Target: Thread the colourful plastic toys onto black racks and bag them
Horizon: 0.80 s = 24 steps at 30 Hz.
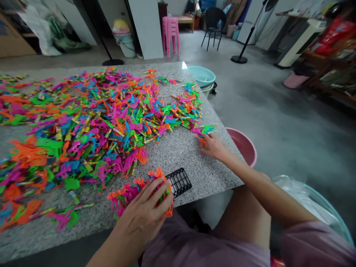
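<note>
While the left hand (pixel 148 205) lies over the toy row (pixel 122 196) at lower centre, the right hand (pixel 215 147) is well apart from it, right of centre, fingertips at an orange toy (pixel 201 140). Green toy (pixel 209 128) just above that. Key relation: both toys sit up and right of the black tray (pixel 181 182), right hand nearer. Row and tray share a long axis, roughly left-right, rising slightly rightward; tray lattice shows right of the left fingers. Pile (pixel 122 107) spreads left and upper left on the table (pixel 172 148). Hard to read: right fingertips blur, can't tell if they pinch. Left thumb hidden, can't tell clamp from rest. Row's base hidden; orange toy's axis unclear; pile cut off at left edge.
</note>
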Each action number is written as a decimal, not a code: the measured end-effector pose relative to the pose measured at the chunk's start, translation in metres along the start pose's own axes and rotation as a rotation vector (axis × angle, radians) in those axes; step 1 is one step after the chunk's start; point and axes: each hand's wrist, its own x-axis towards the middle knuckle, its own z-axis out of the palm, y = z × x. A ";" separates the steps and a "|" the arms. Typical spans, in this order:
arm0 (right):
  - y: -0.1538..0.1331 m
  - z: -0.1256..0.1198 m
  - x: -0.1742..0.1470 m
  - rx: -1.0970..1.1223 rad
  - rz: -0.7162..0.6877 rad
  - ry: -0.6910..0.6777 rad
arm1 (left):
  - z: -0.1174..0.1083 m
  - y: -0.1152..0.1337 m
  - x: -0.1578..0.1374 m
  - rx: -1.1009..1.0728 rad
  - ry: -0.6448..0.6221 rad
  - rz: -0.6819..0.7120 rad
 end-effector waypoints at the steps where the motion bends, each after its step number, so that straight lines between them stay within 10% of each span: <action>1: 0.000 -0.001 -0.007 -0.005 -0.028 0.005 | 0.000 0.000 0.000 0.002 -0.005 0.004; 11: 0.028 -0.009 0.006 -0.191 -0.151 -0.074 | -0.006 0.005 0.002 0.002 -0.083 -0.029; 15: -0.006 -0.002 -0.031 0.346 0.031 0.110 | -0.009 0.007 0.002 -0.005 -0.124 -0.048; 19: -0.072 0.016 -0.073 1.205 0.103 -0.044 | -0.013 0.008 0.005 0.003 -0.145 -0.058; 24: -0.129 0.033 -0.076 1.522 0.264 -0.119 | -0.014 0.008 0.007 0.015 -0.153 -0.040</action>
